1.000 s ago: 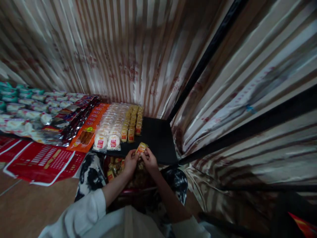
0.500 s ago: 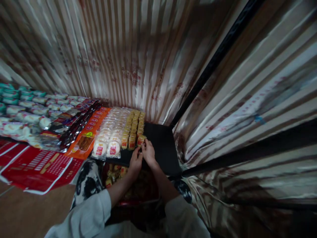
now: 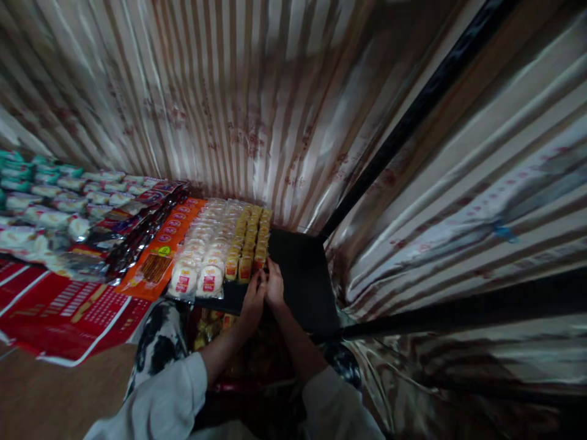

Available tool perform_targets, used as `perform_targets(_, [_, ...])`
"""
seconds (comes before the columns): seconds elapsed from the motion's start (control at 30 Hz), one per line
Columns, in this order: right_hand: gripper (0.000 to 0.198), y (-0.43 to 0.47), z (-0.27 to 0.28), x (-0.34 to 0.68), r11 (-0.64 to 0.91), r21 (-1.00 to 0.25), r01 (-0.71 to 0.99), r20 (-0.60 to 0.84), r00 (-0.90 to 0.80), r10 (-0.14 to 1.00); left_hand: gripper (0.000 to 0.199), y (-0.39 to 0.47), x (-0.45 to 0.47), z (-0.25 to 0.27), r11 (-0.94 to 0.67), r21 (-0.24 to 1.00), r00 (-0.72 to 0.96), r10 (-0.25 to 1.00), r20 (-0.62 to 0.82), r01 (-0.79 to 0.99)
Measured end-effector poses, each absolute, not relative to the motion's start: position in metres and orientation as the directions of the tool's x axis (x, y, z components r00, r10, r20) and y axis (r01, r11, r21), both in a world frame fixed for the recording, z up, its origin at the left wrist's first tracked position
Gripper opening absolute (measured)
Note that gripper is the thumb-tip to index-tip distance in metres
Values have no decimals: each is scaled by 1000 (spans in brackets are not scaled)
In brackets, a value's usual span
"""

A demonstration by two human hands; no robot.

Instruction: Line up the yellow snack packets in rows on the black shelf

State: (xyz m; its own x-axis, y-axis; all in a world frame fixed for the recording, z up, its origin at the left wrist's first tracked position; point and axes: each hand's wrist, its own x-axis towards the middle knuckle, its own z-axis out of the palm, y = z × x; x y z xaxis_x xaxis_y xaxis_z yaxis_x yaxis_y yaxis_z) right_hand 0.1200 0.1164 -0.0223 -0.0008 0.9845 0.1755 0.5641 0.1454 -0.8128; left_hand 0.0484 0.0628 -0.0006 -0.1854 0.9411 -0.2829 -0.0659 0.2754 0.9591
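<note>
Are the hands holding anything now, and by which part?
Can't tell: the left hand and right hand are at the lower part of the front packet in the rightmost yellow row, but whether they grip or only touch it is hidden.

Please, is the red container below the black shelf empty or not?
Not empty: yellow packets show inside the red container. How full it is, I cannot tell: the forearms and deep shadow hide much of it.

Yellow packet (image 3: 259, 263) part-hidden at right grip (image 3: 275, 286); forearms (image 3: 224, 351) partly block tub (image 3: 227, 387) below; green packs (image 3: 13, 171) far left of grip cropped.
</note>
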Motion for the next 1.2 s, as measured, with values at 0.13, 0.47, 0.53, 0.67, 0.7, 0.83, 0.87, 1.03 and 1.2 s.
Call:
perform_targets(0.13, [47, 118, -28, 118, 151, -814, 562, 169, -19, 985, 47, 64, 50, 3, 315, 948, -188, 930, -317, -44])
perform_targets(0.47, [52, 111, -29, 118, 134, -874, 467, 169, 33, 985, 46, 55, 49, -7, 256, 967, -203, 947, -251, 1])
perform_targets(0.53, [52, 104, -28, 116, 120, -888, 444, 172, 79, 982, 44, 47, 46, -5, 224, 974, -209, 954, -213, 31])
perform_targets(0.67, [46, 80, -21, 111, 127, -894, 430, 203, 135, 970, 37, 22, 36, 3, 157, 980, -201, 971, -130, 122])
perform_targets(0.7, [44, 72, -19, 110, 138, -895, 424, 215, 138, 967, 35, 15, 32, 4, 155, 976, -193, 973, -124, 152])
perform_targets(0.83, [39, 33, -16, 100, 157, -902, 401, 222, 121, 967, 28, -8, 8, -7, 212, 948, -154, 972, -179, 236])
perform_targets(0.87, [38, 23, -17, 97, 156, -904, 398, 212, 100, 972, 27, -12, -1, -11, 232, 935, -149, 969, -198, 267])
perform_targets(1.03, [31, -16, -39, 79, 114, -889, 444, 48, -156, 987, 28, -30, -46, -26, 324, 632, -133, 935, -330, 704])
perform_targets(1.2, [31, -39, -76, 55, 54, -874, 483, -164, -398, 903, 27, -47, -69, -30, 128, 310, 8, 915, -402, 942])
